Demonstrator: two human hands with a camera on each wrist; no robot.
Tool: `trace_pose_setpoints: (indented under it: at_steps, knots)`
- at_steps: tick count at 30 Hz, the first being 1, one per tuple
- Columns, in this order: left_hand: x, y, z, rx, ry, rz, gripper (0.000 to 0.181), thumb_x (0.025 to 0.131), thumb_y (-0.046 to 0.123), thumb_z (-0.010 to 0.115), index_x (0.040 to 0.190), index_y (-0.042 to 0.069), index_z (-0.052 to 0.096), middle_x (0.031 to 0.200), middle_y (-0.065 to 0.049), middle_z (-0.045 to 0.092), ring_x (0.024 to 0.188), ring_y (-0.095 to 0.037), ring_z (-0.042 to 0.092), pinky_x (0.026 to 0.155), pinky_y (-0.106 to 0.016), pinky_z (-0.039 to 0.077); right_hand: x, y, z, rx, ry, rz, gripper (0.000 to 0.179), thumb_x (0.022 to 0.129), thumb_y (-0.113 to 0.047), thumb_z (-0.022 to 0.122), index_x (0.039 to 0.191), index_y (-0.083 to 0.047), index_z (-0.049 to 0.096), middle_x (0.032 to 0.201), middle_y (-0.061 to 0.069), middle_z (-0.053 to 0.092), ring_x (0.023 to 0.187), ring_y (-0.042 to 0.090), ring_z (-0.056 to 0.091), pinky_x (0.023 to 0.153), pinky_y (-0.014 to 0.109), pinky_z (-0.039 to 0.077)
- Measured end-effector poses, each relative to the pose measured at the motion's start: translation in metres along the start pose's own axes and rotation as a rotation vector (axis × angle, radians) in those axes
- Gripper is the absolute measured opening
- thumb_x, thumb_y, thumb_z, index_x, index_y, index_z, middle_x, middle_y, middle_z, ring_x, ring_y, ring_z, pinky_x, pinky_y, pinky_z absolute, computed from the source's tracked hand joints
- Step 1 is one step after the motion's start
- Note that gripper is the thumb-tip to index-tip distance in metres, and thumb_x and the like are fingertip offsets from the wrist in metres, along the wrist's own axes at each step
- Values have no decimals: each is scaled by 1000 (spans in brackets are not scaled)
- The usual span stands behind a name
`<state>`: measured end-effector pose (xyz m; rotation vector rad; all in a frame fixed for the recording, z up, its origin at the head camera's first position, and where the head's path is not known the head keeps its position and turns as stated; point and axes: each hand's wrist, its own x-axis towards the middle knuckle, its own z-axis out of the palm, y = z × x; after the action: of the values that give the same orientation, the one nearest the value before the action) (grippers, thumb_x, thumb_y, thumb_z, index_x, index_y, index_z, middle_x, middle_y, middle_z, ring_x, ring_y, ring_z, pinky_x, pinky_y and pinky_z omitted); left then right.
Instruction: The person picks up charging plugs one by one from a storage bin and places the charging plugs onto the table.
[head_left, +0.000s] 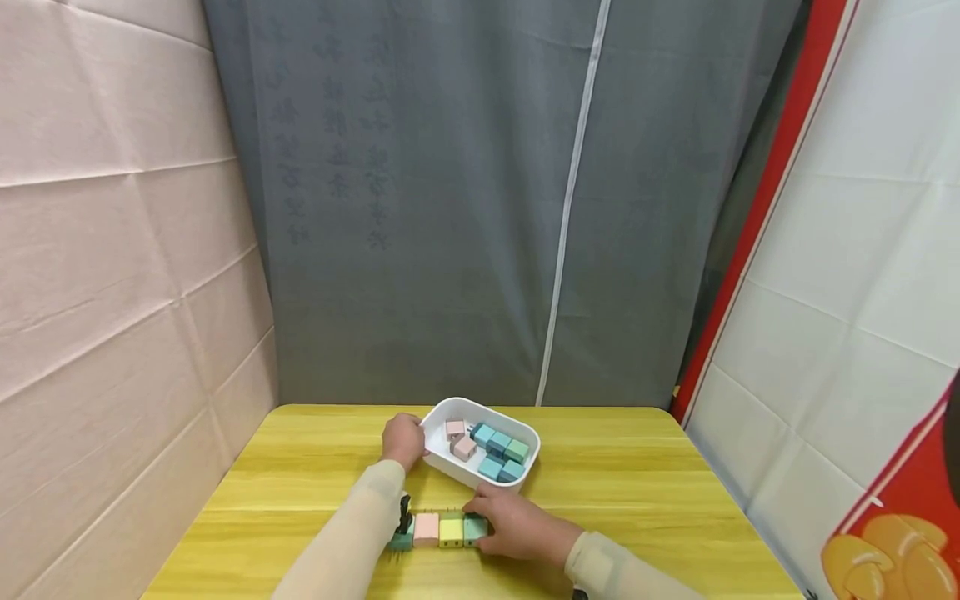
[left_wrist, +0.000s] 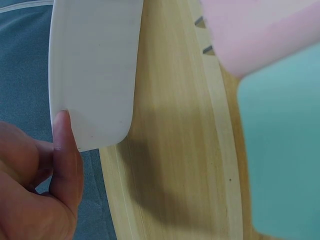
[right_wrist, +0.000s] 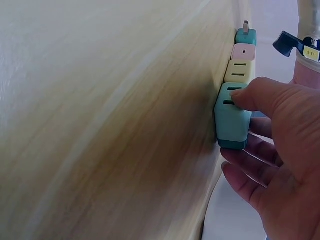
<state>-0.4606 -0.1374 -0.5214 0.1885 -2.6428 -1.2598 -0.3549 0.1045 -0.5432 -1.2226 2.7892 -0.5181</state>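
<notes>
Head view | left hand [head_left: 403,440] clamped on white tray [head_left: 434,435] | right hand [head_left: 517,525] pinching teal USB charger [head_left: 474,530] | charger row [head_left: 452,531] nearside of tray, long axis left-right, prongs [left_wrist: 208,50] seemingly trayward; teal, pink, yellow, teal

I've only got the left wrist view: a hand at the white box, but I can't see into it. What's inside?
Observer: The head view shows pink plugs, blue plugs and a green plug in the box.
Operator: My picture cuts off at the row's pink plug. What's past it?
Observer: A yellow plug sits next to it.
Operator: And where's the right hand?
Observer: At the row's right end, gripping the teal end plug.
</notes>
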Motion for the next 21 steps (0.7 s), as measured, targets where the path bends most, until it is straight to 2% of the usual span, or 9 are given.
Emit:
trace_pose_setpoints:
  at_steps: [5, 9, 12, 16, 21]
  knots:
    - [2, -3, 2, -1, -4, -2, 31, 100, -9, 55, 122, -14, 76, 115, -31, 76, 82, -33, 76, 53, -27, 63, -1, -1, -1, 4, -13, 28, 45, 93, -27, 90, 135, -18, 76, 111, -11, 59, 90, -1, 54, 82, 16, 54]
    - [2, -4, 3, -4, -7, -10, 31, 101, -9, 55, 124, -14, 76, 117, -31, 76, 85, -34, 76, 54, -28, 64, -2, -2, -3, -49, 7, 29, 46, 96, -34, 88, 137, -18, 74, 116, -11, 62, 94, 0, 54, 89, 20, 57]
    - [2, -4, 2, -2, -8, -9, 31, 101, -8, 56, 124, -14, 76, 117, -31, 76, 87, -35, 76, 55, -28, 64, -4, -3, -6, -83, 66, -2, 44, 99, -36, 85, 136, -16, 74, 119, -9, 65, 97, 1, 56, 92, 23, 59]
    - [2, -3, 1, -3, -9, -2, 31, 101, -8, 56, 123, -14, 76, 115, -31, 76, 86, -35, 76, 56, -29, 65, -4, -1, -12, -59, 181, -26, 33, 103, -30, 81, 131, -13, 74, 119, -3, 67, 102, 5, 61, 93, 27, 62]
    - [1, -2, 0, -6, -12, -4, 31, 100, -8, 57, 123, -13, 77, 114, -30, 77, 84, -33, 75, 56, -30, 65, 3, 10, -27, -29, 288, 35, 23, 102, -22, 80, 122, -13, 73, 113, -1, 66, 98, 11, 65, 86, 29, 63]
